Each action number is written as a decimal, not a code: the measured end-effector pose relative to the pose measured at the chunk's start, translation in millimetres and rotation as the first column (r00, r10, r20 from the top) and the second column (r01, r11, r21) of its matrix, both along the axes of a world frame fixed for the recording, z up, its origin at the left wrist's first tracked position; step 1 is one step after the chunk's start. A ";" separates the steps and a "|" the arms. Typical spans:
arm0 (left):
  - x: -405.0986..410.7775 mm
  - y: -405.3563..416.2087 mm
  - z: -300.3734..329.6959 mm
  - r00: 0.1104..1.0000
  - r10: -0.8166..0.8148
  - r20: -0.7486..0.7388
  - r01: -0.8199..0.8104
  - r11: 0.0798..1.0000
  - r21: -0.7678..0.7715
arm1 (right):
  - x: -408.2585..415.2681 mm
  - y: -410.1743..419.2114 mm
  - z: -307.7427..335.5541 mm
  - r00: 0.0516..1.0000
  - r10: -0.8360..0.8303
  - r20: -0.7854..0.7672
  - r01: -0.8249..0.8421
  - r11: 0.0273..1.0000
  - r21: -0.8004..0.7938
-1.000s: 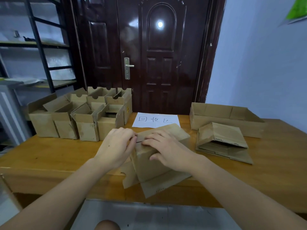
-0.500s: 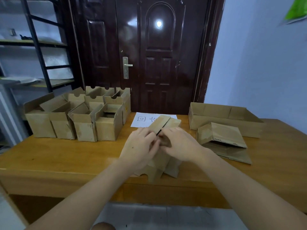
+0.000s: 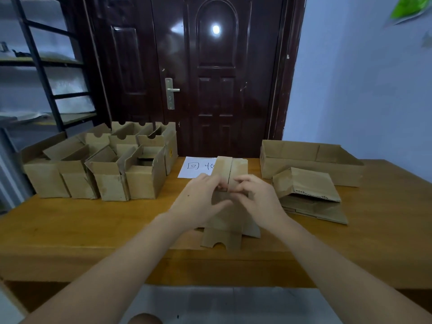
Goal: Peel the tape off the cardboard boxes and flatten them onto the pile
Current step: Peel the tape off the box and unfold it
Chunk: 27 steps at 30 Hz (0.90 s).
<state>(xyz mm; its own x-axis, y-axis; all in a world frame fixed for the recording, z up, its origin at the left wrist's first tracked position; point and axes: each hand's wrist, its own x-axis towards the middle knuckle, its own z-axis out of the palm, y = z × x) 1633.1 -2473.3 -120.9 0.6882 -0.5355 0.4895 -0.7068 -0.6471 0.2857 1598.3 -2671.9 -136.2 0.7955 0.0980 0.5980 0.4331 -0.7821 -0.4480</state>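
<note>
Over at the left of the frame, a cluster of open cardboard boxes (image 3: 100, 167) stands on the wooden table (image 3: 70, 220), flaps up, packed close against one another. Moving toward the centre, the left hand (image 3: 198, 202) has its fingers curled onto the box being worked on (image 3: 230, 206), which stands upright near the table's front edge in the middle of the frame, its top flaps rising above both hands and a notched flap splayed out flat below them. The fingertips of both hands meet at the seam running down the box's near face, so the box sits directly between and behind the two grips. The right hand (image 3: 254, 199) likewise pinches at that seam with bent fingers; whether tape lies under them I cannot tell. Behind the box, a white sheet of paper (image 3: 194, 167) with handwritten characters lies partly hidden. To the right, a pile of flattened boxes (image 3: 308, 195) rests on the table, and just behind it sits a shallow cardboard tray (image 3: 304, 160).
</note>
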 end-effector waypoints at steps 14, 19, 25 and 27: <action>5.1 -10.1 -7.0 0.999 0.039 0.035 -0.039 0.999 -0.006 | -6.0 -0.1 -9.3 0.993 -0.005 0.120 0.009 0.999 -0.036; 3.8 -6.6 -9.2 0.999 0.005 0.051 -0.004 1.000 -0.010 | -10.6 3.1 -5.6 1.000 -0.010 0.023 0.009 0.999 0.053; -4.3 -8.6 -14.6 0.997 0.031 -0.077 -0.047 0.975 -0.215 | -10.6 9.1 1.0 0.997 -0.011 -0.075 0.031 0.964 0.263; -7.0 -10.5 -16.6 0.995 0.057 -0.083 -0.077 0.962 -0.261 | -11.9 11.5 3.2 0.996 0.012 -0.094 0.022 0.936 0.351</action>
